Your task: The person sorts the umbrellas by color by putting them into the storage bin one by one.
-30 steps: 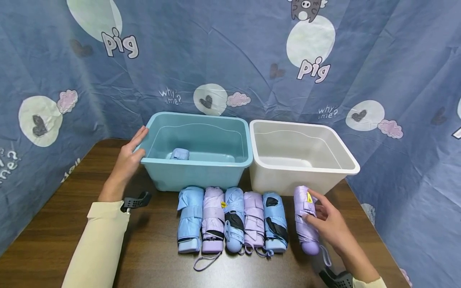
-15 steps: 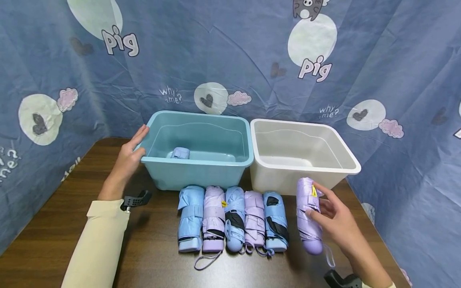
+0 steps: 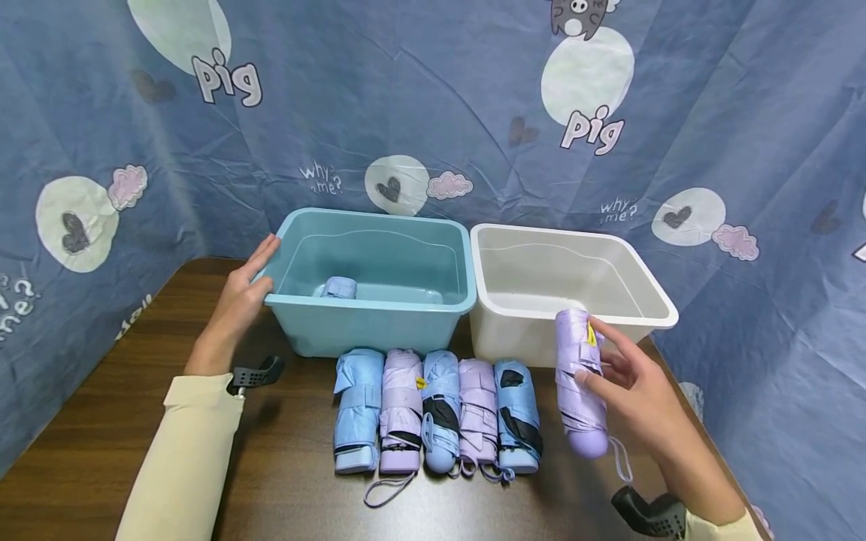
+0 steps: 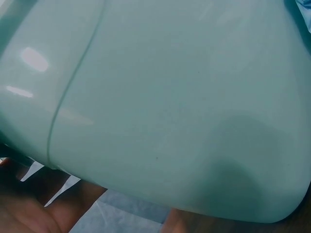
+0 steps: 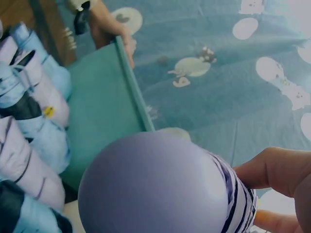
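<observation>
My right hand grips a folded purple umbrella by its side, thumb in front and fingers behind. The umbrella is tilted, its rounded handle toward me and its top overlapping the front of the white bin. A thin strap dangles from the handle. My left hand holds the left rim of the teal bin, thumb on the near side. In the left wrist view, the teal bin wall fills most of the picture, with part of that hand below.
A row of folded blue and purple umbrellas lies on the brown wooden table before the bins. Inside the teal bin sits a blue folded umbrella, partly hidden by the rim. A blue printed cloth hangs behind.
My right hand has lifted the purple umbrella off the table and moved it toward the white bin. The left hand stays at the teal bin's rim.
</observation>
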Tool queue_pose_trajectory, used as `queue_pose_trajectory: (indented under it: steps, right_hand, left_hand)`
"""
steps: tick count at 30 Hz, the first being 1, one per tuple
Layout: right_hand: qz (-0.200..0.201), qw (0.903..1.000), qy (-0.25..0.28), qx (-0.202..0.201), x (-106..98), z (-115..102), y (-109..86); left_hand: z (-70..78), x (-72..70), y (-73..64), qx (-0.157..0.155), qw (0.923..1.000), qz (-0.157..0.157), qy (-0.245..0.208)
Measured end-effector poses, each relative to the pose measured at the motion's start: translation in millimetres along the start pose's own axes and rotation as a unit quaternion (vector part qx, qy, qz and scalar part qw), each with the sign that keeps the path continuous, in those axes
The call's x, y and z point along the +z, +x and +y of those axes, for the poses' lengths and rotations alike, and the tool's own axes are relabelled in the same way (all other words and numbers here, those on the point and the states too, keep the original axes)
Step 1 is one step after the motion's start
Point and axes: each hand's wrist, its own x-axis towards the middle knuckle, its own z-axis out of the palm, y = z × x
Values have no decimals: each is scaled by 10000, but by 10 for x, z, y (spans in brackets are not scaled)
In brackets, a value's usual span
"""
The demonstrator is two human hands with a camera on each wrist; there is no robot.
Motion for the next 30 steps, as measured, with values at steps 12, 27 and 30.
queue_pose_trajectory:
  steps: [12,27,30]
  right_hand:
    - [-73,9997,186,147,-80,-261,238]
    - [122,9973,705,161,-73,-317,402]
    - [253,9974,667,132,-58,-331,428]
  left_hand:
    - [-296,-18,87,236,9996,140,85]
    - [-277,7,60,211,9997,84,-50]
    - [-280,5,62,248,9996,133,-85]
